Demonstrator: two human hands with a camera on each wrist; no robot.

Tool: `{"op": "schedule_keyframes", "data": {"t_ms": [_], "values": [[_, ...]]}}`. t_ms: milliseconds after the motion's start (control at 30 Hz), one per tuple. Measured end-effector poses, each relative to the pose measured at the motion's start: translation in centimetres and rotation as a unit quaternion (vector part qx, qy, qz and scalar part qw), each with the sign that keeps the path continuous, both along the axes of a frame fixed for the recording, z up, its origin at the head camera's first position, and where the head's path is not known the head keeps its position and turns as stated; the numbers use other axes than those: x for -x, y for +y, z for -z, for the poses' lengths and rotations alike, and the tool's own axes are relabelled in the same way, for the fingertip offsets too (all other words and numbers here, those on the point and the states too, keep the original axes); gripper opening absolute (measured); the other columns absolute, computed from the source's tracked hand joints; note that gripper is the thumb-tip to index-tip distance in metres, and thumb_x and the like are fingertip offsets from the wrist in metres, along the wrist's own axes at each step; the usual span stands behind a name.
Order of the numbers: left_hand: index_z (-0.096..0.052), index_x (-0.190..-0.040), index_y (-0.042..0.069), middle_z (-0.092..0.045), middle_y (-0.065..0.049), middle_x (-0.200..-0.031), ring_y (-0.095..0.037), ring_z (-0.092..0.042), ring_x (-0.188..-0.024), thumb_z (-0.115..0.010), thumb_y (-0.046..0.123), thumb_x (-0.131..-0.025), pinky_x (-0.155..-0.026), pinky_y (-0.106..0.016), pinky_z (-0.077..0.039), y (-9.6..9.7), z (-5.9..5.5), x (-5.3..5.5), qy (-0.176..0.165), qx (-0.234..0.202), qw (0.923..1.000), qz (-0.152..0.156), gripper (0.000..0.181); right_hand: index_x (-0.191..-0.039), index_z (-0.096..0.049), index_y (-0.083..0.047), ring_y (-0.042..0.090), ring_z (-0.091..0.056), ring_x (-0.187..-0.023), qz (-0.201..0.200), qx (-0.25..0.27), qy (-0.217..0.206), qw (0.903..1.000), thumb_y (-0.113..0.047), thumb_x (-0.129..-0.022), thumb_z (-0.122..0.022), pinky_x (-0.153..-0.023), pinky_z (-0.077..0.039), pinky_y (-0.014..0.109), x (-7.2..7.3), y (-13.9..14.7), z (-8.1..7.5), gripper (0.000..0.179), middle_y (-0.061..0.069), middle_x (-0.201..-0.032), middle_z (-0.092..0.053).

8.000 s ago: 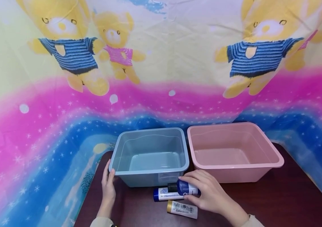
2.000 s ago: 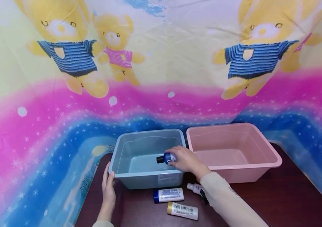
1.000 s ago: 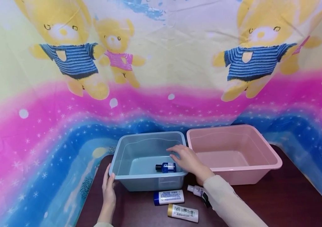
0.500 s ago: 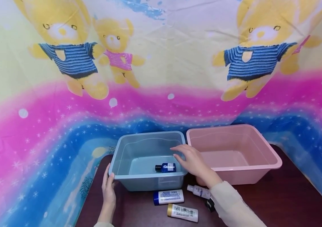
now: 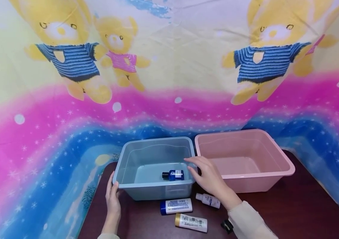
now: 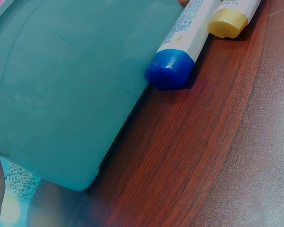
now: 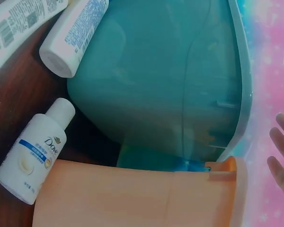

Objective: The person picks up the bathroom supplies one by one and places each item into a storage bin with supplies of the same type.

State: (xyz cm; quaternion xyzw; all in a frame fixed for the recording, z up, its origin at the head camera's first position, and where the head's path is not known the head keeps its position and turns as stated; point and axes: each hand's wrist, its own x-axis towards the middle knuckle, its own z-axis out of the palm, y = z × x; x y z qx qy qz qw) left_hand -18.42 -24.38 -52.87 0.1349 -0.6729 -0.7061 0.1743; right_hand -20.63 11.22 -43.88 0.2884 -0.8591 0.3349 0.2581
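A small dark-blue bottle [image 5: 173, 175] with a black cap lies on its side in the blue basin [image 5: 150, 186]. My right hand [image 5: 206, 172] holds nothing and hovers by that basin's right rim, thumb and fingers apart. At the front left corner, my left hand [image 5: 112, 199] rests against the basin with straight fingers along its outer side and the thumb at the rim. On the table in front lie a white bottle with a blue cap [image 5: 176, 206], a white tube with a gold cap [image 5: 191, 222] and a small white Dove bottle [image 7: 33, 156].
A pink basin [image 5: 247, 182] stands right beside the blue one. Both are on a dark wood table [image 5: 295, 209], with a printed bear curtain [image 5: 175, 113] close behind. A small black device [image 5: 227, 226] sits at the right wrist.
My right hand carried the blue bottle into the blue basin and let it go, then drew back a little to the right. The Dove bottle is now uncovered. My left hand stayed put.
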Motion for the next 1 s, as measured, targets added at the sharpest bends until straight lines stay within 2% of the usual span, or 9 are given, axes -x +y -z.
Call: {"op": "schedule_keyframes", "data": {"t_ms": [233,433,567,700,767,1000], "values": [[-0.032,-0.156,0.026,-0.033,-0.005,-0.157,-0.007,-0.046,-0.120,-0.040,0.035,-0.107,-0.092,-0.029,-0.039,0.1,-0.2,0.1,0.009,-0.001,1.0000,0.000,0.051,-0.119,-0.071,-0.015,0.017,-0.062,-0.111,0.025,0.014,0.024,0.9993,-0.015,-0.091,-0.073,-0.091,-0.052,0.042,-1.0,0.5,0.5,0.028,0.000,-0.117,-0.068],[-0.032,-0.156,0.027,-0.033,-0.004,-0.157,-0.008,-0.045,-0.122,-0.040,0.035,-0.107,-0.092,-0.028,-0.039,0.0,-0.1,0.1,0.008,-0.002,1.0000,-0.002,0.050,-0.117,-0.072,-0.015,0.021,-0.063,-0.110,0.034,0.042,0.037,0.9979,-0.008,-0.086,-0.076,-0.092,-0.051,0.044,-1.9,0.8,0.8,0.031,-0.002,-0.115,-0.069],[-0.032,-0.156,0.025,-0.034,-0.005,-0.157,-0.008,-0.046,-0.121,-0.039,0.033,-0.108,-0.093,-0.031,-0.039,-0.2,0.0,0.2,0.007,0.002,1.0000,-0.002,0.050,-0.115,-0.072,-0.013,0.029,-0.063,-0.112,0.025,0.055,0.055,0.9967,-0.004,-0.084,-0.076,-0.103,-0.044,0.032,-2.4,1.0,1.1,0.033,0.001,-0.114,-0.070],[-0.032,-0.157,0.025,-0.033,-0.006,-0.157,-0.007,-0.047,-0.119,-0.039,0.033,-0.108,-0.092,-0.030,-0.039,-0.1,0.0,0.2,0.008,0.002,1.0000,0.000,0.050,-0.115,-0.072,-0.013,0.024,-0.064,-0.109,0.020,0.061,0.068,0.9957,-0.001,-0.083,-0.076,-0.100,-0.041,0.019,-3.2,1.3,1.3,0.034,0.000,-0.114,-0.070],[-0.032,-0.157,0.025,-0.033,-0.006,-0.157,-0.007,-0.047,-0.119,-0.040,0.033,-0.107,-0.092,-0.030,-0.040,0.0,0.0,0.1,0.009,0.001,1.0000,0.000,0.050,-0.115,-0.072,-0.013,0.020,-0.065,-0.106,0.018,0.063,0.073,0.9952,0.000,-0.083,-0.076,-0.096,-0.044,0.019,-3.6,1.4,1.5,0.035,-0.001,-0.113,-0.070],[-0.033,-0.156,0.025,-0.034,-0.005,-0.157,-0.006,-0.048,-0.118,-0.040,0.034,-0.107,-0.093,-0.032,-0.040,0.1,0.1,0.1,0.009,-0.002,1.0000,-0.004,0.051,-0.111,-0.073,-0.013,0.018,-0.065,-0.101,0.019,0.071,0.064,0.9952,-0.001,-0.082,-0.074,-0.095,-0.042,0.019,-4.6,2.1,2.7,0.032,-0.003,-0.108,-0.071]]}}
